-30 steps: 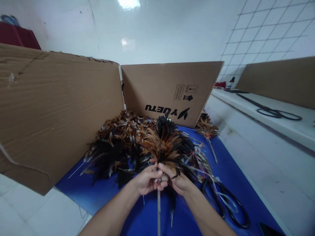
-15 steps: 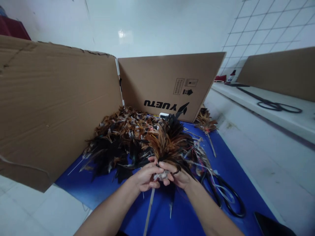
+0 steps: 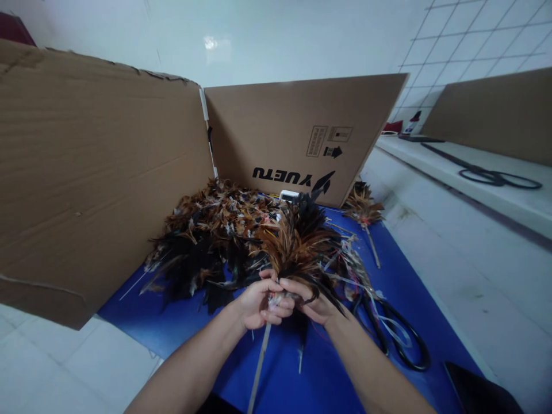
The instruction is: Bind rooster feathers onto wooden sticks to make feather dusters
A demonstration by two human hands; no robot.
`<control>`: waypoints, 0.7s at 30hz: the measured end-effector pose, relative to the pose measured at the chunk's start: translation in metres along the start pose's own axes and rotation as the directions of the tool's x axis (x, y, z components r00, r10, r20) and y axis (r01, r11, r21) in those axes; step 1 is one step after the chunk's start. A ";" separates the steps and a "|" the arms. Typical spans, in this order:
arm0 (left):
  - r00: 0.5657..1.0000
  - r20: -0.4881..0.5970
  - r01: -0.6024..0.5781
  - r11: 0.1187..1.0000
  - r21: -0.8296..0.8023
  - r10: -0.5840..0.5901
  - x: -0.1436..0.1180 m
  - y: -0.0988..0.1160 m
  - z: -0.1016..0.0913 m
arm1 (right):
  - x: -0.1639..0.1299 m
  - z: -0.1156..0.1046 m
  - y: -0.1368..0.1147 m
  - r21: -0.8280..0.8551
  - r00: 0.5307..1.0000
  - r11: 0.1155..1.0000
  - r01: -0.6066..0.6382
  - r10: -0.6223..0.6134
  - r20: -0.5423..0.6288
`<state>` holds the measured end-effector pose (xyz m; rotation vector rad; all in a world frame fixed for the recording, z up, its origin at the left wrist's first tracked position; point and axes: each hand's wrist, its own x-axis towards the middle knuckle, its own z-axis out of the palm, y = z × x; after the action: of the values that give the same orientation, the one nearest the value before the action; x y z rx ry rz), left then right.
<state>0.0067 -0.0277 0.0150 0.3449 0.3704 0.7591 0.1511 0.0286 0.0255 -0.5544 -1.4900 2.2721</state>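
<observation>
A feather duster (image 3: 293, 244) with brown and black feathers stands fanned out away from me, and its thin stick (image 3: 259, 371) points back towards me. My left hand (image 3: 261, 302) is closed round the pale, fluffy base of the feathers, where they meet the stick. From the other side, my right hand (image 3: 314, 305) pinches the feathers at the same base, its thumb close to the left thumb. Some dark feathers droop over the right hand, and several of its fingers are hidden.
Loose feathers (image 3: 207, 236) are heaped on the blue tabletop (image 3: 328, 379) against cardboard panels (image 3: 241, 132). Black-handled scissors (image 3: 420, 359) lie right of my hands, among plastic strips. Another feather duster (image 3: 363, 207) lies farther back. More scissors (image 3: 487, 174) rest on a white ledge.
My left fingers have curled more tightly over the fluffy base, and my right fingertips no longer show beneath it. The view has shifted slightly; the duster stays between both hands.
</observation>
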 end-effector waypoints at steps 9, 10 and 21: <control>0.998 -0.058 -0.025 0.994 0.109 0.031 0.003 -0.002 0.001 | 0.001 -0.003 0.003 0.065 1.000 0.998 -0.017 0.017 0.007; 0.997 -0.064 -0.034 0.992 0.121 0.042 0.003 -0.002 0.001 | 0.001 -0.003 0.004 0.067 1.000 0.998 -0.021 0.021 -0.002; 0.994 0.044 -0.102 0.994 0.048 0.099 0.000 -0.003 0.001 | 0.000 0.003 0.000 0.088 0.994 0.993 -0.076 0.082 -0.067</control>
<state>0.0088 -0.0299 0.0146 0.4281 0.3351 0.8409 0.1496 0.0264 0.0265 -0.6726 -1.3527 2.3382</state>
